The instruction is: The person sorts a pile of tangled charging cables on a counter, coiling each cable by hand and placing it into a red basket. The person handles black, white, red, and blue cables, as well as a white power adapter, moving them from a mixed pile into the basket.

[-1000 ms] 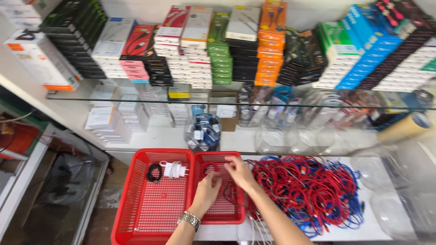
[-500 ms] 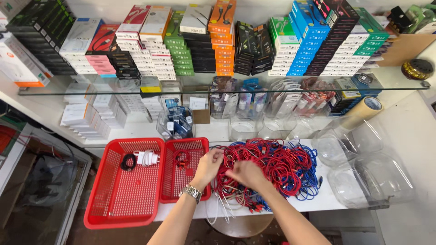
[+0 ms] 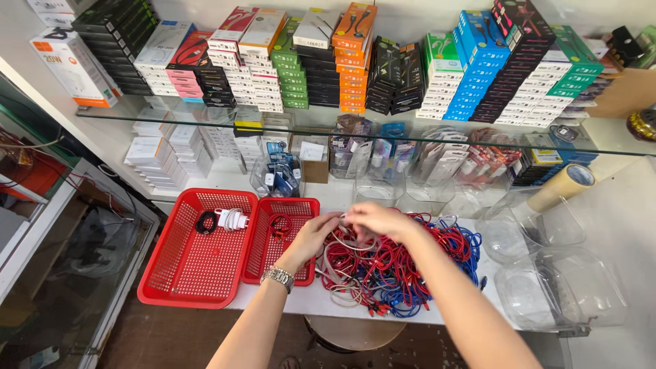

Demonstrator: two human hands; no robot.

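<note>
Both hands are now meeting over the near edge of the cable pile [image 3: 403, 263], having drifted across from the small red basket [image 3: 280, 239] a second ago. Seen from the head camera, the left hand [image 3: 316, 234] is curling its fingers loosely around a whitish cable [image 3: 342, 240], while the right hand [image 3: 378, 219] is pinching the same strand from above. Beside them, the large red basket [image 3: 195, 249] is sitting on the white surface [image 3: 328, 301], holding a white charger [image 3: 232, 219].

Two red baskets [image 3: 179, 287] sit side by side, a white charger [image 3: 233, 219] in the larger. Stacked boxes [image 3: 478, 75] crowd the glass shelf [image 3: 615, 140]; a tape roll [image 3: 564, 186] leans near clear tubs [image 3: 567, 290].
</note>
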